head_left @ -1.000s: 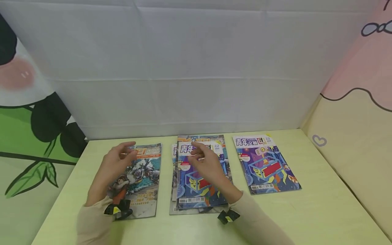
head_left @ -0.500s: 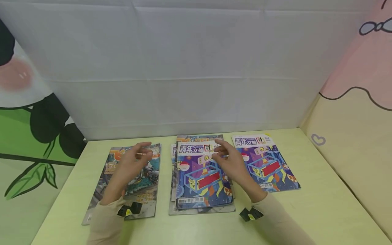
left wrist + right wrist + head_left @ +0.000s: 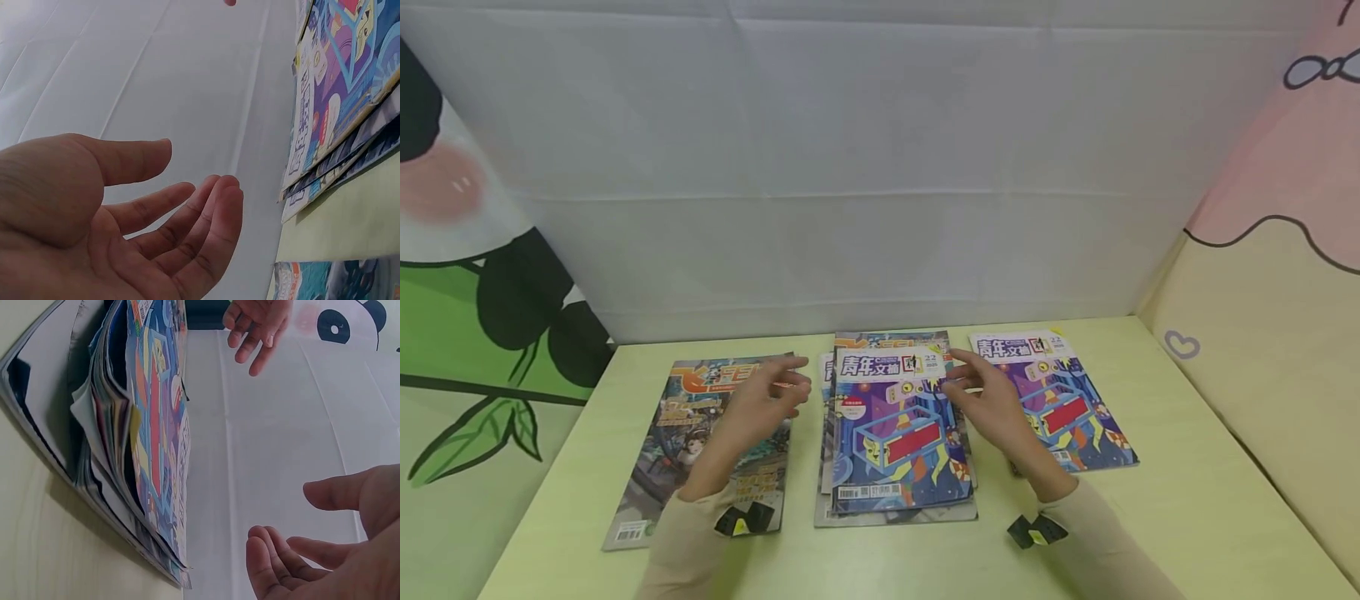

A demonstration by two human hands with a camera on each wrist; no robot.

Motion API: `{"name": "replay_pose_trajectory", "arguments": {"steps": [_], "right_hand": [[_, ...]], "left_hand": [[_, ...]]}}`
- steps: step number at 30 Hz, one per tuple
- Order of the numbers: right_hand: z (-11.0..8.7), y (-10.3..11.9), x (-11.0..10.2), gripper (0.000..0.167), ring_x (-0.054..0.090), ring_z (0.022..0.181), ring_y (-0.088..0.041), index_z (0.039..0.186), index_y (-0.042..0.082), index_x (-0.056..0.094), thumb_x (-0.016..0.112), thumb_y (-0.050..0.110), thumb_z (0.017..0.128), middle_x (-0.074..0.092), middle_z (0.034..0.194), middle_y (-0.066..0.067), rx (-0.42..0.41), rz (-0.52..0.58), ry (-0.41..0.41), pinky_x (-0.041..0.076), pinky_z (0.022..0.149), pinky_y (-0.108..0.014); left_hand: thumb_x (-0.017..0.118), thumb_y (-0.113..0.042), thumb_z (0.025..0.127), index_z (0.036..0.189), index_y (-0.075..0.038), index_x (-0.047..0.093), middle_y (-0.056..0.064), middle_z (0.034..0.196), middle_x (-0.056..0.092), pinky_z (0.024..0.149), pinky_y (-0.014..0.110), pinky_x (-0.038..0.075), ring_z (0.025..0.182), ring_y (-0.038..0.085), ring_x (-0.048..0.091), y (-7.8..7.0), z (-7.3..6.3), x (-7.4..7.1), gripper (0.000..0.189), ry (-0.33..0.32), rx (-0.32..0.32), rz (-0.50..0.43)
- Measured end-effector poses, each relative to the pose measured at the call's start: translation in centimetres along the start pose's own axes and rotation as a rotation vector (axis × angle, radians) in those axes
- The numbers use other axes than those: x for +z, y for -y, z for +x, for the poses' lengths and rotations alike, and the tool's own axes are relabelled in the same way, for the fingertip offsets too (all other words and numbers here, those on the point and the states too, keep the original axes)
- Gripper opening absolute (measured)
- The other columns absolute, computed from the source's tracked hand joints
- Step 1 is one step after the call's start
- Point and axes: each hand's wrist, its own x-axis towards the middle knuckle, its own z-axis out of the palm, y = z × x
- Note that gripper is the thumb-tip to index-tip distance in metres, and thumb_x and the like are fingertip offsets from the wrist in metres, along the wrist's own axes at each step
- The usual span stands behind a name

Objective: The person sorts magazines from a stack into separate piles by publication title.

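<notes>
In the head view, a stack of magazines (image 3: 887,442) lies mid-table, a purple-blue cover on top and grey-edged issues showing beneath. My left hand (image 3: 763,400) hovers over the right part of a grey-teal magazine (image 3: 662,467) left of the stack. Its fingers are loosely bent with nothing between them, as the left wrist view confirms. My right hand (image 3: 988,400) is at the stack's right edge, fingertips close to the top cover in the head view. The right wrist view shows its fingers apart, holding nothing. Behind it lies a second purple-blue magazine (image 3: 1067,408), partly covered by that hand.
The pale yellow-green table (image 3: 880,562) ends at a white cloth backdrop (image 3: 880,167) behind the magazines. Painted panels stand at both sides, with a panda and leaves (image 3: 490,433) on the left and a pink shape (image 3: 1292,183) on the right.
Both hands have moved to the right: the left from the grey-teal magazine's upper left towards its right edge, the right from over the stack to its right edge. The magazines have stayed put.
</notes>
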Motion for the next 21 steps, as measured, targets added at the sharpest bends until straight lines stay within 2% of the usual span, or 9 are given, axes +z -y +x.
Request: {"name": "replay_pose_trajectory", "arguments": {"steps": [6,10,16,21], "right_hand": [[-0.1,-0.3,-0.1,0.056,0.073,0.117,-0.039,0.160,0.002,0.056,0.073,0.009,0.107,0.074,0.129,-0.023,0.009,-0.011,-0.005,0.065,0.096,-0.053],[0.0,-0.7,-0.1,0.057,0.072,0.116,-0.039,0.160,-0.001,0.055,0.074,0.009,0.107,0.074,0.129,-0.023,0.032,-0.004,-0.002,0.065,0.095,-0.052],[0.4,-1.6,-0.1,0.060,0.071,0.115,-0.038,0.161,-0.001,0.054,0.075,0.008,0.105,0.072,0.130,-0.025,0.084,-0.001,0.013,0.065,0.093,-0.049],[0.9,-2.4,0.1,0.062,0.071,0.114,-0.036,0.162,0.001,0.053,0.076,0.010,0.104,0.071,0.130,-0.023,0.115,-0.012,0.021,0.065,0.090,-0.045]], "left_hand": [[0.064,-0.014,0.114,0.159,0.005,0.051,0.029,0.134,0.069,0.091,0.055,0.067,0.115,0.046,0.073,0.1,0.2,1.0,0.051,0.041,-0.010,0.011],[0.064,-0.013,0.114,0.161,0.007,0.047,0.032,0.136,0.069,0.090,0.053,0.067,0.115,0.048,0.074,0.4,0.3,1.6,0.054,0.075,-0.022,-0.019],[0.063,-0.010,0.114,0.165,0.012,0.037,0.037,0.139,0.065,0.092,0.051,0.068,0.120,0.050,0.072,0.8,0.6,2.3,0.061,0.111,-0.076,-0.103],[0.064,-0.012,0.114,0.166,0.010,0.035,0.036,0.139,0.065,0.095,0.052,0.067,0.120,0.049,0.072,1.0,0.7,2.8,0.063,0.132,-0.105,-0.125]]}}
